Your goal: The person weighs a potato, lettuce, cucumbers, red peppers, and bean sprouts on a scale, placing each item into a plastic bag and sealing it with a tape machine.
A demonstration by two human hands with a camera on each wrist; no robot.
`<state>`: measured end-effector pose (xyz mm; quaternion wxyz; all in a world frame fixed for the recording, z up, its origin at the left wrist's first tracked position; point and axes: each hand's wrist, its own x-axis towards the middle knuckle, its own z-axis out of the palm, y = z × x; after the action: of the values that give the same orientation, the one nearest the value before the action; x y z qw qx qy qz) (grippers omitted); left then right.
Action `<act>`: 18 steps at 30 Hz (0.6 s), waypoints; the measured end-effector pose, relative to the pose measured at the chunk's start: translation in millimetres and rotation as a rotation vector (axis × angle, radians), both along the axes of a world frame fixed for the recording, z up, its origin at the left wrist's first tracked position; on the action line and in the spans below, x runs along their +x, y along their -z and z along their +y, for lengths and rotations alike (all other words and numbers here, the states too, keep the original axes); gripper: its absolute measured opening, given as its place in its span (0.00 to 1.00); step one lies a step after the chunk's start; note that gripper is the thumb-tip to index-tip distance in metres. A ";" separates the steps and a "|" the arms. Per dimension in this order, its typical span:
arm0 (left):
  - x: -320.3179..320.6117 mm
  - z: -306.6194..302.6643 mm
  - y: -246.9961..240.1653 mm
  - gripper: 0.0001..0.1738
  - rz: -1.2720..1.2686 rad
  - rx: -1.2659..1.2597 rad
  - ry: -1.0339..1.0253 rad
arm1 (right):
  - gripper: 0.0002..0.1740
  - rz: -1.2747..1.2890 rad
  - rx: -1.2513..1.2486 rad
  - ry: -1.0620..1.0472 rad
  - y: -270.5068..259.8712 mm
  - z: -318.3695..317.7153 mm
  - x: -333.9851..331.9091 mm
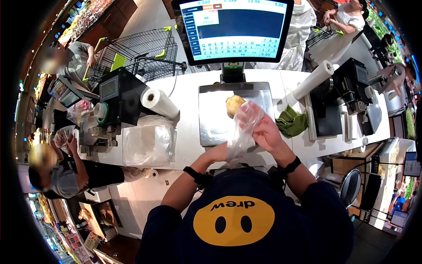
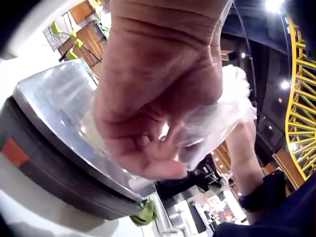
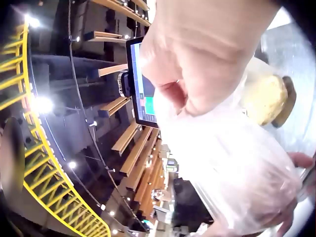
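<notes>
A clear plastic bag (image 1: pixel 237 137) hangs crumpled between both hands over the scale's metal plate (image 1: pixel 211 121). My right hand (image 1: pixel 266 133) grips the bag with curled fingers; in the right wrist view the film spreads below that hand (image 3: pixel 202 59). The left hand (image 1: pixel 217 152) is partly hidden behind the bag in the head view. In the left wrist view the left hand (image 2: pixel 153 98) has bent fingers, with the bag (image 2: pixel 207 131) bunched against them. A yellowish, lumpy piece of produce (image 1: pixel 234 106), like a potato, lies on the plate beside the bag.
The scale's screen (image 1: pixel 237 31) stands behind the plate. A crumpled green cloth (image 1: pixel 292 122) lies right of it. Bag rolls (image 1: pixel 160 102) and stacked clear bags (image 1: pixel 148 141) are at left, with a black machine (image 1: pixel 115 99). Another roll (image 1: pixel 314 80) leans at right. People stand around the counter.
</notes>
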<state>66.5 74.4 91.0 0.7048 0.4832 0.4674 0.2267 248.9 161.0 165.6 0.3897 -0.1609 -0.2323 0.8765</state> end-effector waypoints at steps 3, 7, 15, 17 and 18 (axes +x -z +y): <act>28.1 10.1 -25.7 0.19 -0.064 -0.121 0.072 | 0.26 -0.443 0.148 0.208 44.8 24.4 14.5; 32.1 22.4 11.0 0.19 -0.178 -0.291 -0.113 | 0.33 -1.081 0.712 0.280 65.5 35.4 20.9; -6.0 50.7 59.5 0.05 -0.571 -0.706 -0.610 | 0.58 -1.564 1.294 -0.011 80.2 70.0 -48.9; -13.2 62.2 62.8 0.06 -0.567 -0.726 -0.598 | 0.55 -1.601 1.319 -0.106 87.4 80.8 -64.3; -17.0 65.6 70.0 0.06 -0.557 -0.741 -0.562 | 0.53 -1.610 1.348 -0.161 92.7 88.4 -70.1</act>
<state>49.5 140.0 21.0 0.8373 -0.0198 0.4228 0.3460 178.8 249.4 72.9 0.0701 -0.4296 -0.8721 0.2237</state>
